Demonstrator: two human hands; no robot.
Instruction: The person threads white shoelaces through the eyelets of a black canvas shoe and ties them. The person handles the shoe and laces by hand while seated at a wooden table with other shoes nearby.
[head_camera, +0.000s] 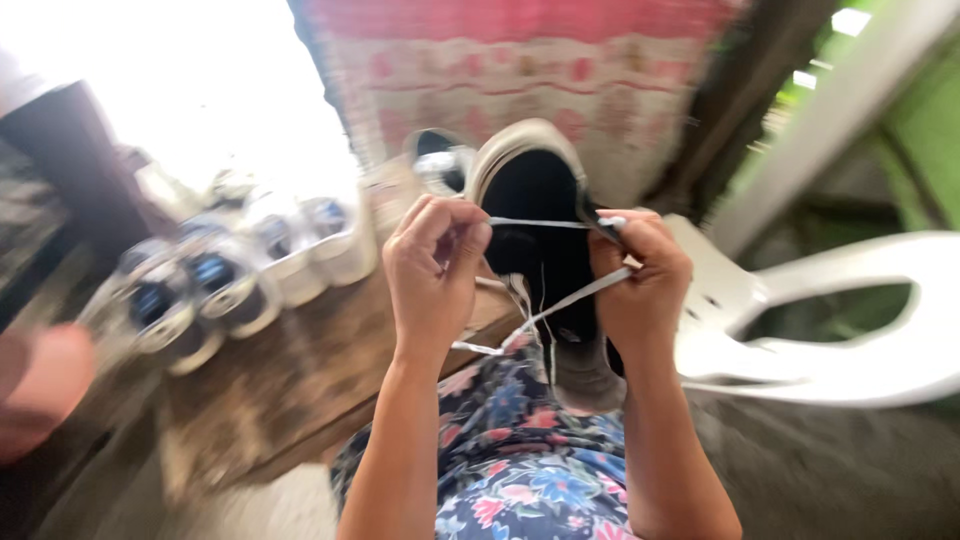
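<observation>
**Black shoe held up, lace drawn taut between both hands**

Black canvas-like shoe (545, 250), matte and dark, edged by a pale rubbery sole rim curving round the top end. Long and narrow in shape, long axis running near vertical in the head view, rounded end pointing up and away, other end dipping toward the lap. Held up in the air between the two hands, above a floral-print garment (520, 460) in blue, pink and white.

Thin flat white lace (540, 223) stretched level across the shoe's opening from hand to hand; second strand slanting down from the right hand to a loose end low on the left, just above the lap.

Left hand (435, 270) curled closed, thumb and forefinger tips pinching the lace end, remaining fingers folded in. Right hand (640, 275) likewise clenched, fingertips nipping the lace at the shoe's right edge, knuckles bent against the side of the shoe.

Further out: white moulded plastic chair (830, 330), smooth and glossy, to the right. Rough brown wooden bench top (300, 370) to the left, carrying a blurred row of white-and-dark shoes (230, 275). Pink patterned cloth (520, 70) hanging behind
</observation>
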